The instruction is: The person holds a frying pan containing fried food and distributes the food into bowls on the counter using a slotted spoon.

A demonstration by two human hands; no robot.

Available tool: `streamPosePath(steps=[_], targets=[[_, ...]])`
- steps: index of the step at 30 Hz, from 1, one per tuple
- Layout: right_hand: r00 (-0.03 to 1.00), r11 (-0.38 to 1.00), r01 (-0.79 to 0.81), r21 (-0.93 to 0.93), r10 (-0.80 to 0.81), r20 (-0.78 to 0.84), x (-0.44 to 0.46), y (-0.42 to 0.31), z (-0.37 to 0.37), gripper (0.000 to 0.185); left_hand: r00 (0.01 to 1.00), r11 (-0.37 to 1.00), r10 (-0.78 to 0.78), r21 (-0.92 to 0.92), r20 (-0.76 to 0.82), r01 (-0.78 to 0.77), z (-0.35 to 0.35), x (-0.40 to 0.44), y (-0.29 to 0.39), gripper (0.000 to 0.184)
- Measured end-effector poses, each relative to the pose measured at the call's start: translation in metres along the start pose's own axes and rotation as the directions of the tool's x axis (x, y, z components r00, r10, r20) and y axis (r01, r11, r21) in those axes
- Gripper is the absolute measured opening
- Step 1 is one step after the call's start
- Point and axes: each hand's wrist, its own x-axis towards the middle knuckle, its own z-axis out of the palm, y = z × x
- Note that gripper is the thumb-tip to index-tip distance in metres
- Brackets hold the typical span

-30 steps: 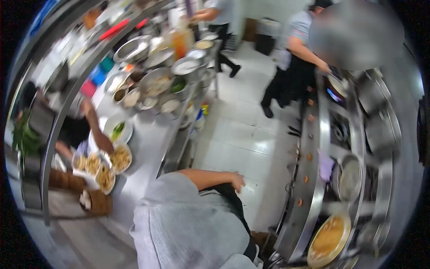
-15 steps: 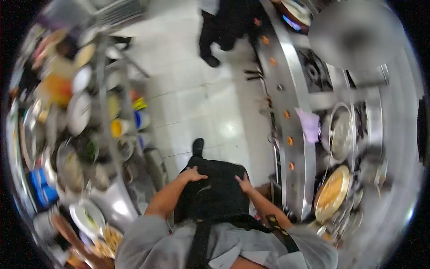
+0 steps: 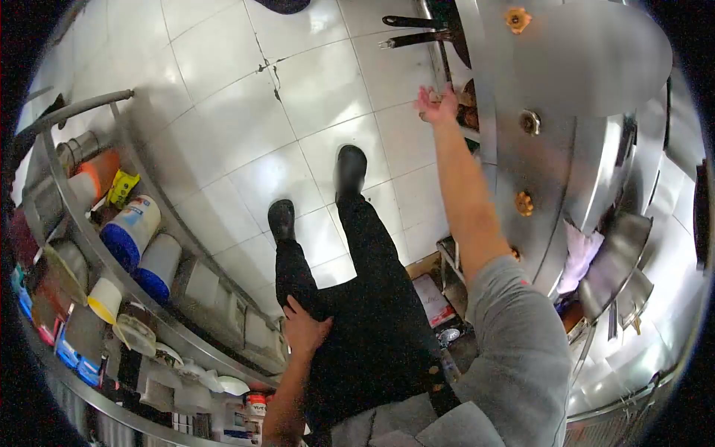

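My right hand (image 3: 436,104) reaches forward beside the stove front, its fingers apart and slightly curled, with nothing in it. Just beyond it, two dark pan handles (image 3: 414,33) stick out over the floor from the open space under the stove. Brown items (image 3: 468,112), too unclear to name, lie in that space close by my fingers. My left hand (image 3: 304,328) lies flat against the black apron (image 3: 365,313) at my thigh, fingers stretched out and holding nothing.
To the right runs the steel stove front with brass-coloured knobs (image 3: 524,203) and a pink cloth (image 3: 579,255). Shelves at left hold blue-lidded tubs (image 3: 134,227) and a yellow cup (image 3: 105,298). White floor tiles (image 3: 246,141) lie between. A blurred grey disc covers the upper right.
My view has dropped lower and closer to the floor and lower shelves. My right hand has left the apron and stretched forward along the stove; my left hand stays at the apron.
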Motion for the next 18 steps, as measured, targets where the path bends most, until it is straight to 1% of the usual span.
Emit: streamPosePath(steps=[1, 3, 4, 5, 6, 8, 9, 10, 11, 12, 13, 14, 15, 16, 17, 18], targets=[[1.0, 1.0, -0.001, 0.004, 0.001, -0.008, 0.014, -0.007, 0.0, 0.029, 1.0, 1.0, -0.001, 0.007, 0.005, 0.001, 0.001, 0.003, 0.004, 0.118], [0.982, 0.982, 0.182, -0.044, -0.184, -0.051, 0.033, -0.015, -0.01, 0.026, 0.999, 0.999, 0.036, 0.014, 0.012, -0.036, 0.001, 0.002, 0.008, 0.116], [0.982, 0.983, 0.18, -0.033, -0.181, -0.059, 0.037, -0.01, -0.021, 0.026, 0.999, 0.999, 0.035, 0.027, 0.011, -0.035, -0.002, 0.0, 0.009, 0.116], [0.955, 0.953, 0.285, -0.106, -0.292, -0.054, 0.041, -0.002, -0.035, 0.025, 0.999, 1.0, 0.014, 0.007, 0.043, -0.014, -0.005, -0.003, 0.009, 0.116], [0.912, 0.902, 0.398, -0.168, -0.409, -0.034, 0.045, 0.0, -0.04, 0.031, 0.998, 1.0, 0.007, -0.014, 0.061, -0.006, -0.009, 0.001, 0.012, 0.117], [0.927, 0.916, 0.374, 0.143, -0.374, -0.031, 0.007, 0.032, -0.056, 0.031, 0.999, 0.999, 0.038, 0.014, 0.024, -0.038, -0.006, 0.004, 0.006, 0.116], [0.843, 0.83, 0.492, -0.264, -0.529, -0.093, -0.069, 0.046, -0.033, 0.03, 0.999, 0.999, 0.044, 0.03, 0.008, -0.044, -0.003, 0.004, -0.003, 0.116], [0.79, 0.748, 0.594, -0.296, -0.612, 0.037, -0.104, 0.071, -0.038, 0.029, 0.995, 0.992, 0.101, 0.071, -0.021, -0.1, -0.001, 0.005, -0.011, 0.116], [0.453, -0.041, 0.677, -0.735, -0.763, 0.46, -0.078, 0.112, -0.081, 0.023, 0.985, 0.986, 0.16, 0.057, -0.067, -0.156, 0.001, 0.005, -0.021, 0.115], [0.851, 0.735, 0.442, -0.515, -0.525, -0.018, -0.17, 0.113, -0.045, 0.019, 0.968, 0.973, 0.23, 0.05, -0.099, -0.226, 0.004, 0.003, -0.031, 0.114], [0.775, 0.45, 0.555, -0.7, -0.585, 0.239, -0.187, 0.144, -0.07, 0.015, 0.956, 0.959, 0.282, 0.023, -0.082, -0.281, 0.002, 0.0, -0.038, 0.108], [0.72, 0.449, 0.595, -0.667, -0.667, 0.193, -0.205, 0.175, -0.086, 0.011, 0.941, 0.942, 0.335, 0.005, -0.049, -0.335, 0.0, -0.003, -0.058, 0.102], [0.517, 0.087, 0.621, -0.779, -0.793, 0.324, -0.271, 0.192, -0.087, 0.011, 0.86, 0.854, 0.505, -0.185, 0.069, -0.486, 0.023, 0.06, -0.123, 0.099], [0.842, 0.366, 0.393, -0.844, -0.511, 0.171, -0.349, 0.173, -0.079, 0.016, 0.738, 0.734, 0.65, -0.405, 0.184, -0.545, 0.03, 0.088, -0.16, 0.098], [0.967, 0.723, 0.253, -0.643, -0.209, 0.146, -0.436, 0.141, -0.074, 0.017, 0.719, 0.744, 0.667, -0.235, 0.195, -0.626, 0.008, 0.075, -0.173, 0.09], [0.949, 0.686, 0.314, -0.656, -0.243, 0.201, -0.478, 0.129, -0.083, 0.018, 0.73, 0.747, 0.658, -0.037, 0.183, -0.664, -0.008, 0.057, -0.176, 0.083]])
